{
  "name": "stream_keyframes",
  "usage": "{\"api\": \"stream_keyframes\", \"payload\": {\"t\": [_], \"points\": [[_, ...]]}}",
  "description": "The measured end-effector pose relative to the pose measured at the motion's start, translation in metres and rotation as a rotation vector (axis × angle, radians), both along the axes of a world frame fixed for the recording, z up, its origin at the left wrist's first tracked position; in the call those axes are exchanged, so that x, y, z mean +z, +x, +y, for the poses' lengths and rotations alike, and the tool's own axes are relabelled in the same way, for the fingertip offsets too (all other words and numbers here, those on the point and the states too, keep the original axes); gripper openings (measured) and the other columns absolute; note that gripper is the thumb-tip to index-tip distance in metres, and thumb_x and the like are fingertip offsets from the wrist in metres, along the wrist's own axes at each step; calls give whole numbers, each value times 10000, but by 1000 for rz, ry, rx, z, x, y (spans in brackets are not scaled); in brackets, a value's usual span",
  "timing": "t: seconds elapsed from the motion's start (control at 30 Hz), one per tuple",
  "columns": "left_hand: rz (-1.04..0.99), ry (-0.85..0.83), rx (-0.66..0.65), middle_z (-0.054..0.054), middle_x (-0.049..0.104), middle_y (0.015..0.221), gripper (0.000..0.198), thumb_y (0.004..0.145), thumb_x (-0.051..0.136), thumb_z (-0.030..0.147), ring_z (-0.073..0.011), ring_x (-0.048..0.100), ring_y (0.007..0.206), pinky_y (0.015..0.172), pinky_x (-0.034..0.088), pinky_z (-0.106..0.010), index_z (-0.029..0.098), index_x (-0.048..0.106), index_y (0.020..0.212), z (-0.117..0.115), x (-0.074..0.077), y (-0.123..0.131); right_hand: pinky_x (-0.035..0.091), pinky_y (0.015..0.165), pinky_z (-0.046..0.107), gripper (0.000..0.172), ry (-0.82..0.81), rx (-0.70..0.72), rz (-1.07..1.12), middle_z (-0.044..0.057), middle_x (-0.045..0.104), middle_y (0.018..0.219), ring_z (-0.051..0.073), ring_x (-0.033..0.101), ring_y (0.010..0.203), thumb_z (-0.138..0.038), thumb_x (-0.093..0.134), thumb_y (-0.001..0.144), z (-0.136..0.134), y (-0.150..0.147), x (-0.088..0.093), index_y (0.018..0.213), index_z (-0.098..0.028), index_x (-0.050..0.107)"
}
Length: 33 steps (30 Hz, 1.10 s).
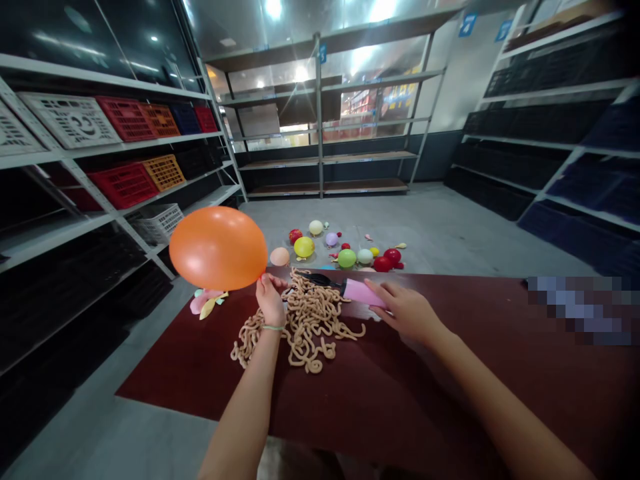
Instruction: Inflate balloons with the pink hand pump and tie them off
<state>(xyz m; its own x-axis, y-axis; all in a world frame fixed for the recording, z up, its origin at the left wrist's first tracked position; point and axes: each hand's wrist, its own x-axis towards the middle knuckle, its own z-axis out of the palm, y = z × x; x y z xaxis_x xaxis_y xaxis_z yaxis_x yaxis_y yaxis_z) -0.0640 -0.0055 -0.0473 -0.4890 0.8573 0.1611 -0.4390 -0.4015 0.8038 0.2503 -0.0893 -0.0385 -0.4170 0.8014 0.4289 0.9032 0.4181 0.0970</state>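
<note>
My left hand (pixel 271 300) pinches the neck of a large inflated orange balloon (pixel 219 248), which sits to the left of the fingers. In my right hand (pixel 407 308) is a pink hand pump (pixel 366 292), gripped at its right end. Its black tapered end (pixel 320 279) points left towards my left hand, apart from the balloon. Under both lies a tangled heap of tan, curly, cord-like strands (pixel 313 320) on the dark red table. A few limp pastel balloons (pixel 206 303) lie on the table below the orange one.
The dark red table (pixel 360 400) ends just past the strands. Beyond it, several small inflated balloons (pixel 347 258) lie on the grey floor (pixel 430 227). Metal shelves (pixel 320 120) stand behind, and shelves with plastic crates (pixel 123 185) line the left. A blurred-out patch (pixel 580 310) covers something at the right.
</note>
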Motion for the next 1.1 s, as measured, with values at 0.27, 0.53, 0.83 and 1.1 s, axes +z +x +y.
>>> {"api": "stream_keyframes", "payload": {"t": [0.27,0.53,0.83,1.1], "points": [[118,-36,-56,60,444,576,349,928,541,497,-94,504,484,453,440,-201,202,449,767,-8,3,1,382,936,411,522,-2,79,-31,109,633,1228,253,578,1045,-372,472,976,6,-15,-40,1486,-265,444],[172,-96,-178,61,435,558,387,914,553,540,-88,470,441,398,404,-191,201,460,752,-17,5,15,338,1064,495,537,9,97,56,120,627,1300,273,582,1138,-456,512,948,2,-13,-37,1439,-237,504],[259,-104,-301,49,461,548,404,895,571,567,-96,482,435,374,375,-181,199,483,755,-25,1,24,359,1077,501,536,21,95,79,120,592,1365,283,534,1239,-441,512,946,0,-17,-37,1443,-239,499],[275,-87,-343,49,454,546,430,887,563,597,-94,470,435,384,378,-185,200,472,747,-27,3,27,375,1081,488,523,5,86,68,126,577,1380,268,542,1233,-418,497,963,1,-18,-38,1450,-229,488]]}}
